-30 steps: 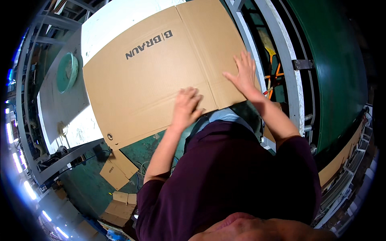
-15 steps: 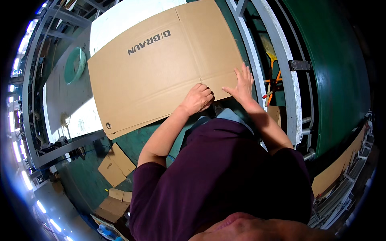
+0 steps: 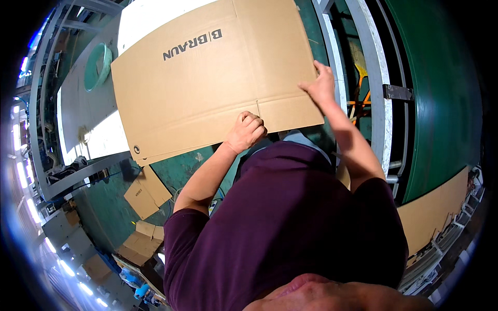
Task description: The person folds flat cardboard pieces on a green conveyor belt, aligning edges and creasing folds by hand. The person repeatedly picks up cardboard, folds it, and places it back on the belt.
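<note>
A large flat brown cardboard box blank [image 3: 192, 88] with dark print lies in front of me, its near edge close to my body. Creases and a short slit run through its near flap. My left hand [image 3: 247, 133] is closed at the near edge, just left of the slit, with fingers curled on the cardboard; its fingertips are partly hidden. At the right edge, my right hand [image 3: 321, 87] rests with thumb and fingers spread apart. The thumb lies over the top face and the fingers reach along the edge.
A white table [image 3: 98, 129] lies under the cardboard, with a green bowl [image 3: 97, 67] at left. Metal frame rails [image 3: 376, 67] and a green surface [image 3: 436, 103] stand at right. Smaller cardboard pieces [image 3: 148, 194] lie on the floor at lower left.
My right hand has moved up along the cardboard's right edge. My left hand has shifted slightly left along the near edge. The cardboard sits a little differently in view, its right end more exposed.
</note>
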A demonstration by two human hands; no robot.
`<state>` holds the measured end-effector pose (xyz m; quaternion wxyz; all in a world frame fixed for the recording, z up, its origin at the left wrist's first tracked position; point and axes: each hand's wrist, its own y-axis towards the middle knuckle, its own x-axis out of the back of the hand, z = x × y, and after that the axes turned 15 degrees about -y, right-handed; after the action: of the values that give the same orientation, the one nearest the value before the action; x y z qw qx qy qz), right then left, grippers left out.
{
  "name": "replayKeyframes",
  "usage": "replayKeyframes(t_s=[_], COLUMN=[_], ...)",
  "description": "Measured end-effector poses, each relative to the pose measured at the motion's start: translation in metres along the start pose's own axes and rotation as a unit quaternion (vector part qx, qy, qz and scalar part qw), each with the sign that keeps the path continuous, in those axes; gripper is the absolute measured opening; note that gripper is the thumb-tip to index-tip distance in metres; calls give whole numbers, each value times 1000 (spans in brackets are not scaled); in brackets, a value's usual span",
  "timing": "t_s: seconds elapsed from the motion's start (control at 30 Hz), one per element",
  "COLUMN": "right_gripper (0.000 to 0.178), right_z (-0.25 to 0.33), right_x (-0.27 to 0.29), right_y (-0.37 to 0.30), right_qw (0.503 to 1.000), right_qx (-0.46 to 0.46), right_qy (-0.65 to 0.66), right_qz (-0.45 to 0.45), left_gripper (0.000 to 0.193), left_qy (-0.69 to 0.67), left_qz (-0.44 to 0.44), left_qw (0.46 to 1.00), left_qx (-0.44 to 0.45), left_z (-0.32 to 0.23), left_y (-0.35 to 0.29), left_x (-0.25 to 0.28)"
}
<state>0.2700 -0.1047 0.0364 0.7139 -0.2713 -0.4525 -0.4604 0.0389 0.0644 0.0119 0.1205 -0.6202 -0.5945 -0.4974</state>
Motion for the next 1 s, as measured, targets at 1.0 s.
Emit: replayKeyframes(t_s=[1.0], right_gripper=[78], right_z=[29], right_x=[-13], right_y=[-3], right_qw=[985], right_qx=[65], right_qy=[-159], right_qz=[-22], left_gripper=[49], left_qy=[-134], left_qz=[-76], left_qw=[977], left_qx=[144], left_z=[-9], left_y=[12], left_x=[8])
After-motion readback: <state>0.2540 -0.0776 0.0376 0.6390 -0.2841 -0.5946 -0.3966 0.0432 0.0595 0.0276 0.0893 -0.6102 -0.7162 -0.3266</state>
